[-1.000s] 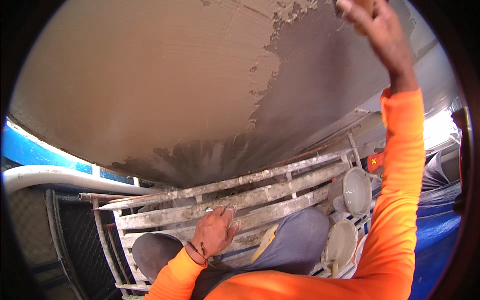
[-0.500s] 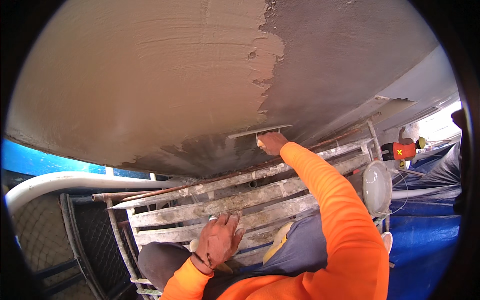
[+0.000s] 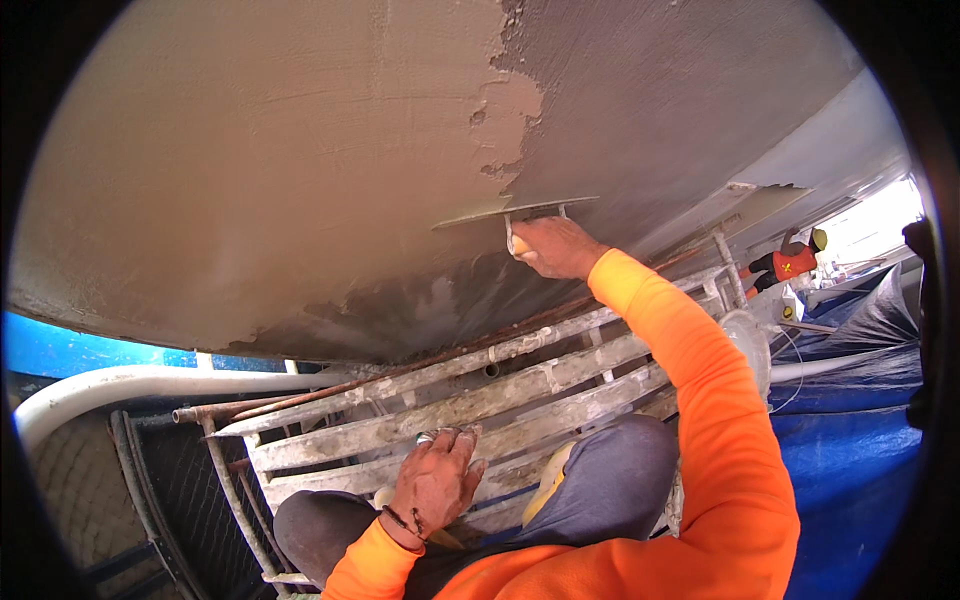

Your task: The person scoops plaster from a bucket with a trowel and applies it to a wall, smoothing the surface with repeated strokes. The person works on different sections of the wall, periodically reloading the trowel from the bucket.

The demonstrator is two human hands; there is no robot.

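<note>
Right hand point(image 3: 556, 246) fist-closed round the trowel point(image 3: 515, 211) handle, blade flat on the wall point(image 3: 300, 170) at the edge where dark wet plaster point(image 3: 680, 100) meets the lighter coat. Left hand point(image 3: 436, 482) rests fingers spread on a scaffold plank point(image 3: 450, 410) (palm down, holding nothing). Knees just below it. Another person point(image 3: 790, 262) in orange far right, blue tarp point(image 3: 850, 450) beneath.

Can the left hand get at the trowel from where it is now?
Probably not without shifting: the left hand rests low on the scaffold planks, while the trowel is up against the wall in the right hand.
</note>
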